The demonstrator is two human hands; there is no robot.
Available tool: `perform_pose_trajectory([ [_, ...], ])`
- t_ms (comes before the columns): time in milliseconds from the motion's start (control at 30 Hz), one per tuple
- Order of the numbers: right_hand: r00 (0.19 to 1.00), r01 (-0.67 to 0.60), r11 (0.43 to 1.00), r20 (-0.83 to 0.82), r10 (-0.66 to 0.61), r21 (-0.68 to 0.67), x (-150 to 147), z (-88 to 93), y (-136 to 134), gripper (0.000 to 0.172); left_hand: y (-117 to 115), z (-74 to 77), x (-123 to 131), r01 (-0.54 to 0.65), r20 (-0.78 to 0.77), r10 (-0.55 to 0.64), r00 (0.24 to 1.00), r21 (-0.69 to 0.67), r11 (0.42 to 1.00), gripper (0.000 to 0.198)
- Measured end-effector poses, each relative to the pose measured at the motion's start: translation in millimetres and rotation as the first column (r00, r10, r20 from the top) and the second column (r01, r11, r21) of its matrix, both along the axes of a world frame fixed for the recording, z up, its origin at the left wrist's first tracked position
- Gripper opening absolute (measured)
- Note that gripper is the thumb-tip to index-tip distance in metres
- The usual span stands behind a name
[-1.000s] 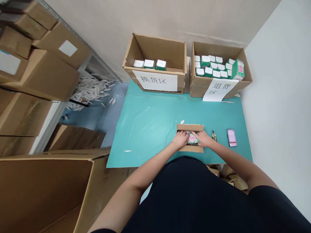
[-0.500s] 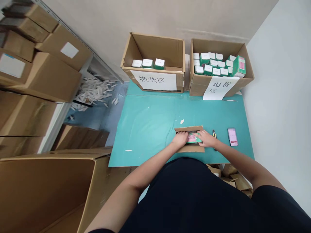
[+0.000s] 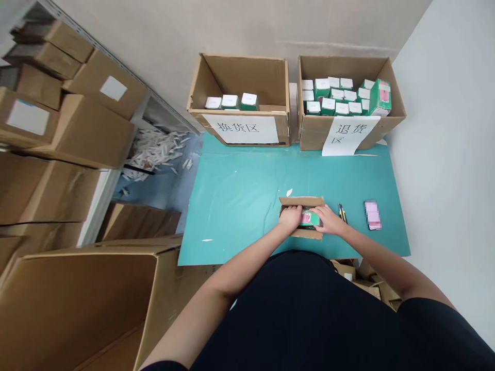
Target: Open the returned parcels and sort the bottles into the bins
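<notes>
A small open cardboard box (image 3: 302, 202) lies on the teal table (image 3: 240, 196) near its front edge. Inside it sits a green and pink packet (image 3: 310, 218). My left hand (image 3: 291, 216) grips the packet's left end and my right hand (image 3: 327, 220) grips its right end, fingers curled around it. Both hands sit within the box's flaps.
A utility knife (image 3: 341, 212) and a phone (image 3: 372, 214) lie right of the box. Two labelled cartons (image 3: 243, 126) (image 3: 350, 129) with several green-and-white boxes stand at the table's back. Stacked cartons (image 3: 69, 134) fill the left; a large open carton (image 3: 77, 304) is at lower left. A wall is right.
The packet has come up a little out of the box between my hands, showing more of its green side. The view has shifted slightly.
</notes>
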State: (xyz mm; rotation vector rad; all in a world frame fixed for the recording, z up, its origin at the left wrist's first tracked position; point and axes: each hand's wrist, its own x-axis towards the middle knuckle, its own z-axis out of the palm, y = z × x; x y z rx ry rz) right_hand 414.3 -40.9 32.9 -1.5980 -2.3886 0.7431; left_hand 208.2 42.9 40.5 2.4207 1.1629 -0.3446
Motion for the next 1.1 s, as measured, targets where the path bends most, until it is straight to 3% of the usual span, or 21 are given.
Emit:
perform_pose_trajectory([
  [100, 0.998, 0.060, 0.998, -0.025, -0.061, -0.026, 1.1, -5.4, -1.4, 0.076, -5.6, 2.0, -3.6, 0.044, 0.151, -0.054, 0.987, 0.066, 0.997, 0.027],
  [200, 0.996, 0.070, 0.997, -0.051, -0.071, -0.021, 1.9, -11.0, -2.8, 0.077, -10.2, 1.6, -9.0, 0.256, 0.325, -0.274, 0.905, 0.098, 0.962, 0.030],
  [267, 0.996, 0.073, 0.997, -0.052, -0.074, -0.020, 2.1, -12.9, -4.3, 0.077, -10.7, -1.0, -11.6, 0.359, 0.358, -0.355, 0.863, 0.059, 0.931, 0.029],
  [333, 0.995, 0.079, 0.997, -0.051, -0.081, -0.023, 2.0, -13.3, -6.1, 0.079, -8.8, -4.7, -12.5, 0.360, 0.342, -0.347, 0.873, 0.026, 0.933, 0.030],
  [467, 0.996, 0.075, 0.997, -0.054, -0.076, -0.023, 1.5, -14.1, -9.9, 0.084, -4.3, -10.9, -7.6, 0.319, 0.269, -0.309, 0.912, 0.006, 0.948, 0.062],
  [533, 0.996, 0.072, 0.997, -0.048, -0.073, -0.020, 2.0, -15.6, -11.2, 0.085, -5.1, -12.3, -1.4, 0.316, 0.235, -0.304, 0.923, -0.011, 0.949, 0.070],
  [733, 0.998, 0.038, 0.999, -0.043, -0.039, -0.030, 10.9, -16.9, -13.0, 0.085, -10.3, -10.8, 22.1, 0.299, 0.110, -0.293, 0.950, -0.042, 0.953, 0.058],
  [833, 0.986, 0.101, 0.992, -0.125, -0.110, -0.074, 16.1, -17.6, -14.9, 0.076, -9.2, -8.4, 26.5, 0.328, 0.089, -0.323, 0.942, -0.048, 0.944, 0.058],
  [933, 0.904, 0.264, 0.953, -0.308, -0.298, -0.148, 17.1, -22.8, -17.1, 0.051, -7.1, -6.1, 23.1, 0.330, 0.100, -0.324, 0.941, -0.047, 0.943, 0.055],
  [1000, 0.777, 0.385, 0.895, -0.444, -0.446, -0.226, 14.5, -28.5, -17.7, 0.045, -5.5, -4.5, 18.2, 0.342, 0.113, -0.336, 0.935, -0.039, 0.939, 0.054],
  [1100, 0.559, 0.480, 0.801, -0.578, -0.594, -0.359, 8.1, -37.9, -16.5, 0.048, -2.8, -2.2, 10.7, 0.375, 0.124, -0.369, 0.921, -0.028, 0.927, 0.052],
])
